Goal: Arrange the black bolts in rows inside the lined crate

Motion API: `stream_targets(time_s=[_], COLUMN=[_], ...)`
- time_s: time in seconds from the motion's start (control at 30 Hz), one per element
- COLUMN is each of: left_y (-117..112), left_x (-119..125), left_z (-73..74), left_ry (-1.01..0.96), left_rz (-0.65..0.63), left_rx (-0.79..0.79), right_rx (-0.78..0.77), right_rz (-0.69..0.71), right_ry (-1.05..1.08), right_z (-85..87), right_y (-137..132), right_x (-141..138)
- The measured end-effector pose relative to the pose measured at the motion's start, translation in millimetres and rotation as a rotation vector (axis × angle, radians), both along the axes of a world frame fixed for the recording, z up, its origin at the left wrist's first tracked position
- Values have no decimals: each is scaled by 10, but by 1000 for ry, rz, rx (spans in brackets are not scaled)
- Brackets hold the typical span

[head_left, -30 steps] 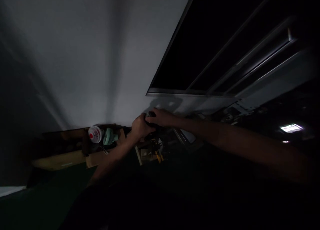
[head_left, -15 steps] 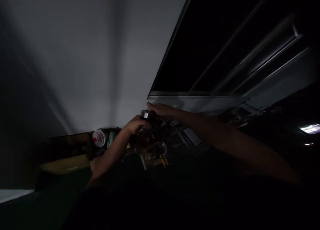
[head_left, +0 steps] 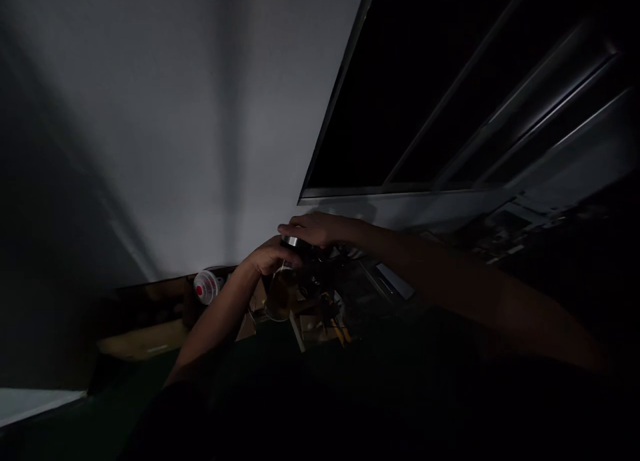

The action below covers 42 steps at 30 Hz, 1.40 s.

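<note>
Dim light makes much of the scene hard to read. Near the wall I hold a see-through bottle [head_left: 281,294] with a brownish look and a silver-rimmed lid [head_left: 291,241]. My left hand [head_left: 270,255] is closed round its upper part, just under the lid. Over the top of the lid lies my right hand [head_left: 313,229], its fingers curled onto the rim from the right. The right fingertips are partly lost in shadow.
A white fan with a red hub [head_left: 206,286] stands left of my left forearm, by a long brown box [head_left: 143,341]. Yellow-handled pliers [head_left: 341,331] lie among clutter below the bottle. A pale flat thing [head_left: 395,281] is to the right. Above is a dark window [head_left: 380,127].
My right hand has come left and down, so its fingers now cover more of the lid. Hands and bottle sit slightly lower; the view has shifted a little.
</note>
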<state>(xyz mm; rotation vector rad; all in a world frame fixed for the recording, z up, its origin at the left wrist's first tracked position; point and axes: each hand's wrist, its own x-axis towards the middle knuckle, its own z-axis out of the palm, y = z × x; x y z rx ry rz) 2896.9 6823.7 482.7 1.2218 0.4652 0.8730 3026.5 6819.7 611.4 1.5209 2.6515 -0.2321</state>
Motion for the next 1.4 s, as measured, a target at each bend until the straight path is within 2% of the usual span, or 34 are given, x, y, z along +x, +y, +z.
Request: stream_targets(time_s=[0.1, 0.17, 0.23, 0.37, 0.43, 0.5, 0.57, 0.67, 0.73, 0.8, 0.87, 0.93, 1.03, 1.13, 1.2, 1.27, 1.4], left_y=[-89, -132, -158, -198, -228, -256, -269, -254, -239, -238, -255, -287, -356, -436, -479, -500, -469], left_x=[22, -22, -104, -197, -159, -81, 14, 153, 213, 223, 182, 112, 21, -3, 7, 23, 66], left_z=[115, 165, 184, 183, 208, 259, 314, 341, 315, 274, 239, 212, 172, 132, 105, 60, -155], left_ry=[256, 274, 190, 66, 32, 70, 217, 529, 666, 708, 704, 658, 455, 271, 210, 164, 49], left_rz=[267, 346, 258, -90, -143, -25, 248, 639, 769, 799, 763, 671, 442, 222, 146, 123, -21], left_rx=[164, 258, 303, 255, 224, 244, 336, 542, 616, 618, 601, 604, 583, 497, 447, 407, 326], right_rx=[83, 179, 217, 155, 110, 98, 121, 249, 337, 375, 386, 386, 369, 355, 361, 389, 420], right_rz=[-46, 30, 184, 467, 536, 488, 334, 55, -55, -44, 60, 194, 432, 632, 699, 745, 945], right_ry=[-90, -58, 11, 116, 160, 190, 164, 44, 10, 43, 100, 142, 170, 140, 104, 84, 63], right_z=[-108, -108, -46, 143, 217, 256, 242, 120, 10, -80, -134, -162, -199, -261, -308, -349, -363], right_y=[9, -51, -157, -337, -347, -313, -264, -207, -187, -183, -197, -222, -253, -243, -227, -231, -336], right_x=[29, 81, 155, 296, 342, 363, 348, 267, 216, 208, 252, 325, 436, 515, 546, 552, 465])
